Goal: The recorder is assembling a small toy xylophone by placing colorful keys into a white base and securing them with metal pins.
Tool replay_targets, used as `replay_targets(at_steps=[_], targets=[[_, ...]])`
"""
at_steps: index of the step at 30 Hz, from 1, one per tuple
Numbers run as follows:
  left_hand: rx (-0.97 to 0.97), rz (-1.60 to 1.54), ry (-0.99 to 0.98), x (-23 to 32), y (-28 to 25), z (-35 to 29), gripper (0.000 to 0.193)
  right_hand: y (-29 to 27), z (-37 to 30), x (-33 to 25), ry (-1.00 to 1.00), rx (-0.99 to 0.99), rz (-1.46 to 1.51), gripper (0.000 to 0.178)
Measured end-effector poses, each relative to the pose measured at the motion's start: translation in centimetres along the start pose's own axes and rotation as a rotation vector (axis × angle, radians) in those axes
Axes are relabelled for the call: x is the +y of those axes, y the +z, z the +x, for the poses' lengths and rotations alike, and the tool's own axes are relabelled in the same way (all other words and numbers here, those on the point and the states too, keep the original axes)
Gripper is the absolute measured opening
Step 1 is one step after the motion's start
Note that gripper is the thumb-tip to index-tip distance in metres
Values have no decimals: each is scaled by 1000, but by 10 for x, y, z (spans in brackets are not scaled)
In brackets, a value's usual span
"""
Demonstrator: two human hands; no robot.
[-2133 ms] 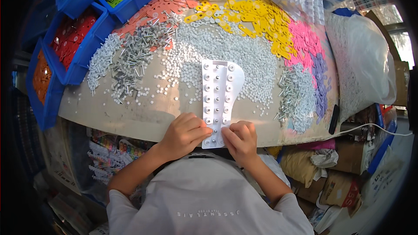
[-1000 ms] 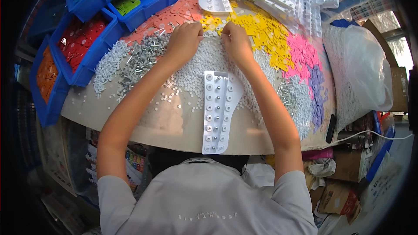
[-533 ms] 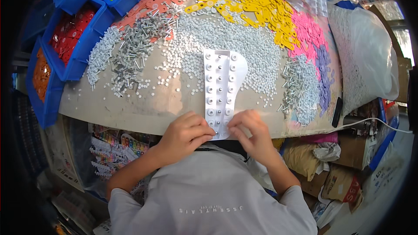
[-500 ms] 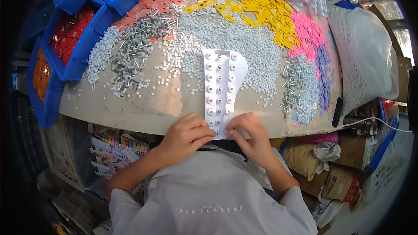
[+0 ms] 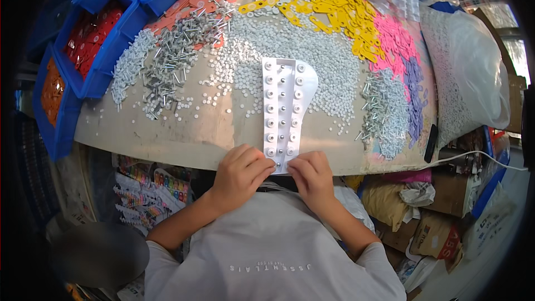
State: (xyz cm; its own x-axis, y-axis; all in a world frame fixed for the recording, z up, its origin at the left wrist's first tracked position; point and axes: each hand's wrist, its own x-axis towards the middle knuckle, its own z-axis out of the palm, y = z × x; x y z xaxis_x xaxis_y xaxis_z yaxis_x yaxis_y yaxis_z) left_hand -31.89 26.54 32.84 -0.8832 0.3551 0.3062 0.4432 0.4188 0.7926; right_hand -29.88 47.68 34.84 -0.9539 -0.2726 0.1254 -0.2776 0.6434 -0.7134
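Observation:
A white plastic holder [image 5: 283, 106], straight on the left and bulging at the far right, lies lengthwise before me at the table's near edge. Small white round caps line both its long sides, and metal rod ends show along the middle channel. My left hand [image 5: 239, 173] is closed in a pinch at its near left corner. At the near right corner my right hand [image 5: 312, 175] pinches too, fingertips against the holder. Whatever small thing sits between either hand's fingertips is hidden.
White caps [image 5: 301, 39] spread behind the holder. Metal rivets [image 5: 173, 56] pile left, white-and-metal pins [image 5: 390, 111] right. Yellow [image 5: 334, 8], pink [image 5: 395, 39] and purple pieces [image 5: 414, 100] lie beyond. Blue bins [image 5: 100, 72] stand left; a clear plastic bag [image 5: 468, 67] sits right.
My right hand has moved down onto the holder's near right corner, its fingers drawing together into a pinch. My left hand stays at the left corner. A dark blurred shape appears at lower left.

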Motion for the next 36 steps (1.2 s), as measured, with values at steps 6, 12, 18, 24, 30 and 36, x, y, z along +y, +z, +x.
replay_targets(at_steps=[6,12,18,24,30,36], targets=[[72,64,167,-17,5,-8,20,3,0,4,-196,61,-210,19],[157,-407,-208,-34,-35,-18,26,-24,17,14,-20,266,-88,20],[107,-1588,-250,-86,-48,-30,65,-37,58,25,91,346,-87,22],[73,-1873,-8,-80,-52,-18,62,-15,124,-35,-220,223,23,16],[21,-1847,26,-85,-73,-7,65,64,239,-120,-691,35,79,14],[177,-979,55,-57,-188,-10,49,201,372,-166,-703,-106,181,11]])
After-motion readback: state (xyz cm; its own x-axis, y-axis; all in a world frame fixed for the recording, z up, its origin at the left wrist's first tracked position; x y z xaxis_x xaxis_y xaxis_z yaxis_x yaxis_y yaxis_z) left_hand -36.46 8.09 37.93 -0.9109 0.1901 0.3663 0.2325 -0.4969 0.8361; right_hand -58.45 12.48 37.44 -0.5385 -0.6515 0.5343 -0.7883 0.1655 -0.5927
